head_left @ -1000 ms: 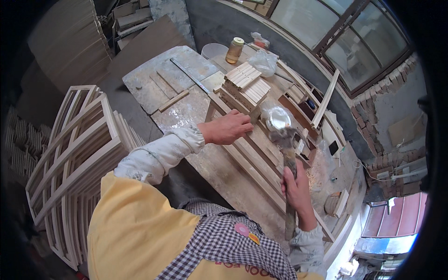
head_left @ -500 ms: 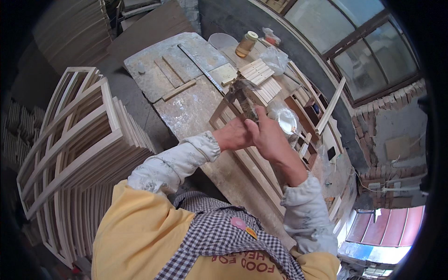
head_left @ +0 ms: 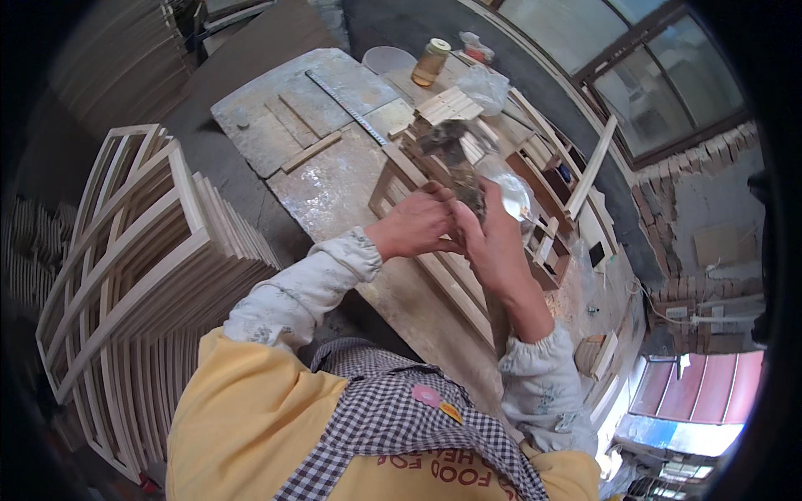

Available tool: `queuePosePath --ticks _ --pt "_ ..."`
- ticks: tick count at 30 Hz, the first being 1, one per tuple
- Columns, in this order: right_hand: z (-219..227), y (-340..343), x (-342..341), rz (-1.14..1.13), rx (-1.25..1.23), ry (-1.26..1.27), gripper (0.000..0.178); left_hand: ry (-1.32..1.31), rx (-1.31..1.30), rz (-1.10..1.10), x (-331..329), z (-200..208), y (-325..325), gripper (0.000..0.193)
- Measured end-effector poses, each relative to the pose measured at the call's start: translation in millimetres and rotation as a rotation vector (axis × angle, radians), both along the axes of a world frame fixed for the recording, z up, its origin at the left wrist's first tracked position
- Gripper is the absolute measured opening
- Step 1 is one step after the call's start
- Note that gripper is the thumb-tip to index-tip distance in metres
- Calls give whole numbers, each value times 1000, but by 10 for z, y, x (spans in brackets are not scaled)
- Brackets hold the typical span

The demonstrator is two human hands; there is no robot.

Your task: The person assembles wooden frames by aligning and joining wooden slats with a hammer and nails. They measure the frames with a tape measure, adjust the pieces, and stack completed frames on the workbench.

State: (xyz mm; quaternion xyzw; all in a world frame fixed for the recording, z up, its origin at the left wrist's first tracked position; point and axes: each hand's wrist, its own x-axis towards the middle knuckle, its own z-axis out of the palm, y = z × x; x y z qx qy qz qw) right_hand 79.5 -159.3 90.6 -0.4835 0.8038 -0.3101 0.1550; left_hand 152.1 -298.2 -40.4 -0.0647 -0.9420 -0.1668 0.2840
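My right hand (head_left: pixel 494 242) is wrapped around a hammer-like tool (head_left: pixel 464 167) with a dark, worn head, blurred by motion. Close beside it, my left hand (head_left: pixel 419 221) has its fingers curled in a pinch near the tool's handle. Whatever sits between those left fingers is hidden. Under both hands a pale wooden frame (head_left: pixel 458 292) with long rails lies on the workbench (head_left: pixel 322 200), partly covered by my hands and forearms.
Stacked curved wooden frames (head_left: pixel 138 275) stand at the left. Across the bench are a metal ruler (head_left: pixel 344 107), a jar of amber liquid (head_left: pixel 430 63), wood slats (head_left: pixel 449 106), a plastic bag (head_left: pixel 484 89) and a wooden compartment box (head_left: pixel 543 188).
The tool's head has swung slightly right, and my right hand has shifted a little right. My left hand has moved slightly, its fingers still curled. The whole view has shifted a little.
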Motion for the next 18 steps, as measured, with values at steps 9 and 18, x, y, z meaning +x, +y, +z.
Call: queuePosePath --ticks 9,18 --pt "-426 1992 -313 -413 -123 -678 36 -121 -90 -199 92 303 1010 34" --pt "-1293 4762 -648 -948 -163 -355 48 -275 -214 -64 635 51 1548 18"
